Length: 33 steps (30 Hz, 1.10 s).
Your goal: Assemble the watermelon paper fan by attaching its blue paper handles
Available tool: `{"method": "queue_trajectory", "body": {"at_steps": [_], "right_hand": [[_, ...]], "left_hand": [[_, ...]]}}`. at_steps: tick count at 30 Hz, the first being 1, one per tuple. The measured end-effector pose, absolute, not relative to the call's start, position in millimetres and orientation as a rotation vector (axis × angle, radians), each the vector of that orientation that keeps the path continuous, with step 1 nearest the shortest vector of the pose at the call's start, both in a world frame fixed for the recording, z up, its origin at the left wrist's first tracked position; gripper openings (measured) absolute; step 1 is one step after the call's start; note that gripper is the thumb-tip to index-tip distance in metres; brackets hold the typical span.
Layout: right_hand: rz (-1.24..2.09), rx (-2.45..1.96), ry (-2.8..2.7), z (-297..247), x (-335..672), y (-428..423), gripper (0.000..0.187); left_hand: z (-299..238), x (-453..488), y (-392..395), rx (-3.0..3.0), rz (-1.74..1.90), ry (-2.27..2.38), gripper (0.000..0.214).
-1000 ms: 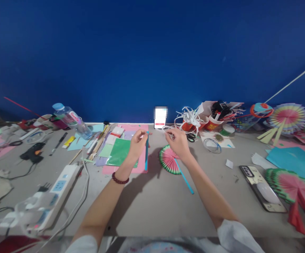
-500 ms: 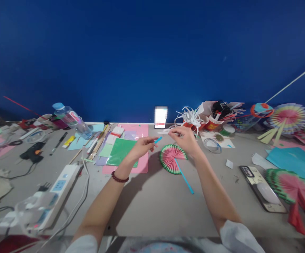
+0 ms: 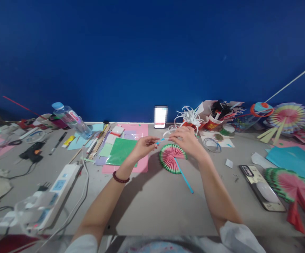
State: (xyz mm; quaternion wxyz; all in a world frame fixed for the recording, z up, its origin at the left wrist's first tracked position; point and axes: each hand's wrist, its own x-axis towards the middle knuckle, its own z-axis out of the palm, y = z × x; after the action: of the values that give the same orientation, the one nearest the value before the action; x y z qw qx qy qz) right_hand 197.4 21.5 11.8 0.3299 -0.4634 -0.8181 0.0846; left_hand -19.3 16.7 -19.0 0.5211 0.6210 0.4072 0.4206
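Observation:
My left hand (image 3: 145, 147) pinches a short blue paper strip (image 3: 160, 142) between thumb and fingertips, above the desk. Close to its right end is my right hand (image 3: 185, 138), palm down with fingers bent together. A thin whitish strip (image 3: 166, 138) runs from the blue piece to my right fingertips, which partly hide it. Just below the hands lies a round pleated paper fan (image 3: 172, 160), pink with a green rim and a gap at its right side. A long blue strip (image 3: 184, 175) extends from the fan's centre down to the right.
A phone (image 3: 160, 117) leans upright against the blue wall. Coloured paper sheets (image 3: 123, 149), a bottle (image 3: 73, 121), a glue gun (image 3: 32, 151) and a power strip (image 3: 60, 193) occupy the left. Cups of paper strips (image 3: 213, 121), another phone (image 3: 261, 189) and finished fans (image 3: 291, 182) stand right.
My right hand has come down slightly toward the blue strip, its fingers flatter. The short blue strip in my left hand has shifted a little right and lies less steeply.

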Motion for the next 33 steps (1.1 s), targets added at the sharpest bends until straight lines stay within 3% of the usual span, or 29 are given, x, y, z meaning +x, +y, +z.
{"method": "queue_trajectory", "body": {"at_steps": [11, 17, 29, 33], "right_hand": [[0.103, -1.260, -2.148, 15, 196, 18, 0.016], [0.090, -1.298, -2.209, 16, 189, 18, 0.018], [0.293, -1.179, -2.310, 4, 188, 18, 0.024], [0.171, -1.186, -2.393, 5, 188, 21, 0.027]], "left_hand": [[-19, -13, 10, 1.628, 0.990, 1.046, 0.017], [-16, -13, 9, 1.647, 0.917, 1.142, 0.024], [-16, -18, 13, 1.743, 0.967, 1.238, 0.019], [-12, -20, 12, 1.780, 0.977, 1.248, 0.017]]}}
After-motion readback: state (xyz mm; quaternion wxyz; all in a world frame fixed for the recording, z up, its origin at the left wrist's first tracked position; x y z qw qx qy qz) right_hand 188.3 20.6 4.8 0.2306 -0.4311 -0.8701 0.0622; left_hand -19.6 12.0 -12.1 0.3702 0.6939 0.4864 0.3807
